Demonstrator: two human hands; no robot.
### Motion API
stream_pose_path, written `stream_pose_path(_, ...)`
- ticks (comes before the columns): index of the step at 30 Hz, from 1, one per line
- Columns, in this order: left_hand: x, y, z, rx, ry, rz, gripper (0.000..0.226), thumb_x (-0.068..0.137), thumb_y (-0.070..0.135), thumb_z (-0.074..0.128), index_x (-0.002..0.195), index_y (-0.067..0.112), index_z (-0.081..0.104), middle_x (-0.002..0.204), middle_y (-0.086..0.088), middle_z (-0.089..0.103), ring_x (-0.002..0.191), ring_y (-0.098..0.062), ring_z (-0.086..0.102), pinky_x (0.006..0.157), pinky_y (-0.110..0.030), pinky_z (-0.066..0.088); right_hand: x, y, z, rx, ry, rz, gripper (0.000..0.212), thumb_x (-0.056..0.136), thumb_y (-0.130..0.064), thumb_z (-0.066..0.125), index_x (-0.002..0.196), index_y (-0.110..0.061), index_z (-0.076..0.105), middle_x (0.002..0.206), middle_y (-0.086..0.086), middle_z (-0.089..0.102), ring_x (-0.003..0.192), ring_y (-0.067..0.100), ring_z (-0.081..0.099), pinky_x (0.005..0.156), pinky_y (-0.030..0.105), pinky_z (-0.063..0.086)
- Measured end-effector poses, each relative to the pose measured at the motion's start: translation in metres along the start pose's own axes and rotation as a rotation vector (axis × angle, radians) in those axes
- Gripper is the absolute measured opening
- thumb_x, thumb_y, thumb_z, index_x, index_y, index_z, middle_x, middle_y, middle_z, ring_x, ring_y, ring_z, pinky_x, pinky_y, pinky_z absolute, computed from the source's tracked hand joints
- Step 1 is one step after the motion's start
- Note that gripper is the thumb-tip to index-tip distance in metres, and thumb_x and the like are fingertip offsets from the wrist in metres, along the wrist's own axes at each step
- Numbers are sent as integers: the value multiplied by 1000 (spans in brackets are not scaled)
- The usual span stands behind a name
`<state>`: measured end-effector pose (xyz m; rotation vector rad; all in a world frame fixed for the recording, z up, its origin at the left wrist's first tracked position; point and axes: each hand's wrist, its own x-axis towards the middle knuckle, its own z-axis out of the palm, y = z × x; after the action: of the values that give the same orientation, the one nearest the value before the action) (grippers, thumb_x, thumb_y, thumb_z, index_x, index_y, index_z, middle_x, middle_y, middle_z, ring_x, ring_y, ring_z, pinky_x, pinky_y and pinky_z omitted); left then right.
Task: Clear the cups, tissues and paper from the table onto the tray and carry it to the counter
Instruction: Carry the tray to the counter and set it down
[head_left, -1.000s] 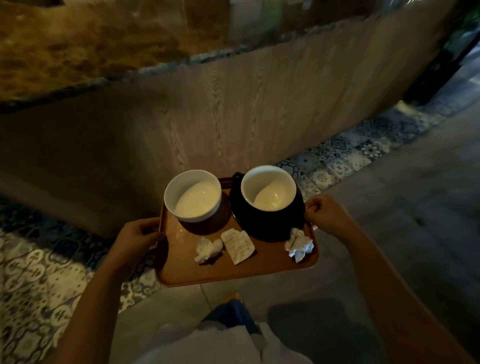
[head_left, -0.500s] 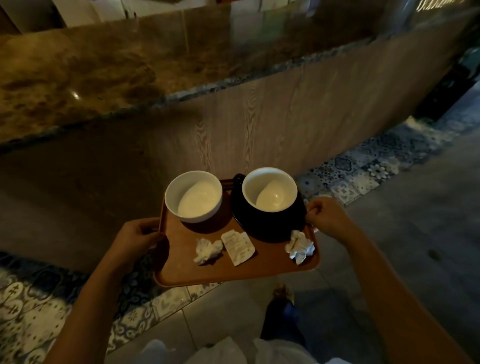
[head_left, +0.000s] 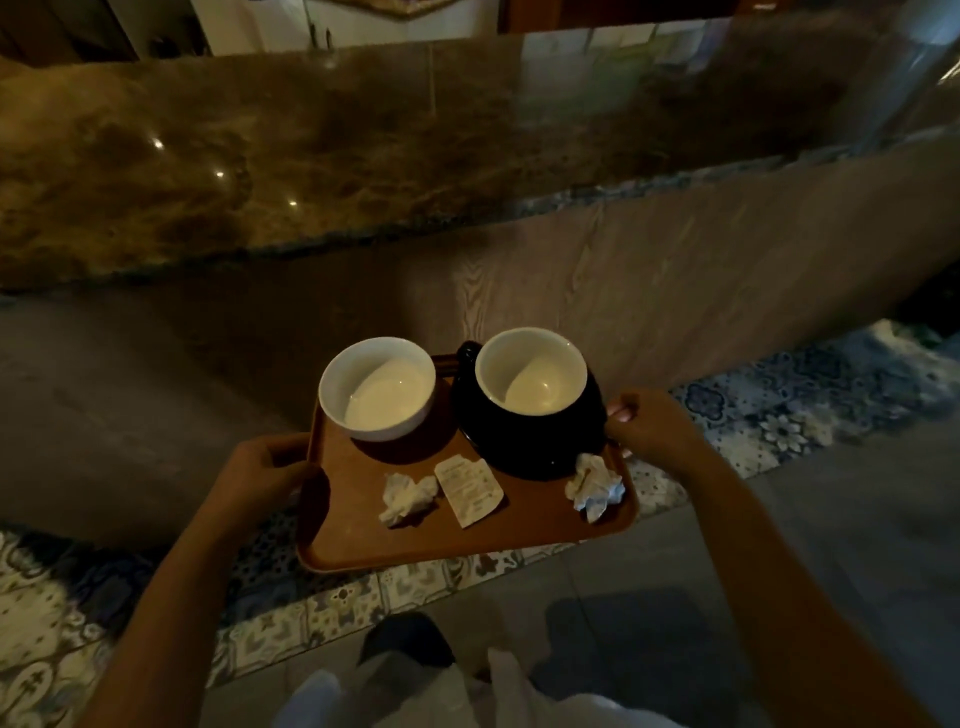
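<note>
Carried the loaded tray (head_left: 524, 540) at the tabletop's (head_left: 363, 156) wooden front, below its edge, left hand (head_left: 254, 480) and right hand (head_left: 652, 428) clamped on its side rims; probably next: raised above the edge, slid on level.

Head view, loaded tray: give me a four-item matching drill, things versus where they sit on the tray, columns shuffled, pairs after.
Things:
1. white ceramic cup
2. black ceramic cup with white inside
3. small printed paper slip
4. crumpled white tissue by the right hand

Places on the brown plastic tray:
A. near-right corner
B. far-left corner
C. middle, between the two tissues
D. far-right, on a black saucer

Pairs: 1-B, 2-D, 3-C, 4-A
</note>
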<state>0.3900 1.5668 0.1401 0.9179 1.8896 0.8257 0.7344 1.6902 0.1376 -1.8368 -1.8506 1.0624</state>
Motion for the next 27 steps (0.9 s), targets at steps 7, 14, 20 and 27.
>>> stream_pose_path(7, 42, 66, 30, -8, 29, 93, 39, 81, -6, 56, 78, 32, 61, 57, 32, 64, 61, 13, 61, 67, -23, 43, 70, -4, -58, -5, -25, 6, 22, 79, -3, 56, 62, -17, 52, 64, 10, 57, 66, 23, 55, 60, 32, 43)
stream_pose_path(14, 107, 145, 37, -61, 52, 187, 34, 81, -3, 57, 82, 30, 64, 77, 10, 71, 75, -8, 67, 76, -36, 51, 146, -38, -113, 19, 23, -91, 10, 82, 8, 53, 82, 3, 62, 65, 15, 57, 57, 17, 53, 54, 22, 45)
stream_pose_path(20, 165, 207, 35, -16, 29, 171, 29, 87, 7, 53, 86, 35, 60, 85, -1, 68, 78, -21, 67, 73, -42, 53, 209, -63, -153, 36, 61, -86, 10, 83, 4, 56, 83, -5, 62, 67, 9, 61, 60, 13, 57, 53, 18, 45)
stream_pose_path(27, 226, 256, 44, 53, 52, 208, 31, 88, 7, 51, 82, 36, 62, 69, 10, 70, 69, -8, 67, 63, -28, 51, 291, -80, -181, -16, 120, -158, 13, 80, 5, 59, 85, 16, 61, 79, 34, 64, 66, 28, 60, 61, 36, 53)
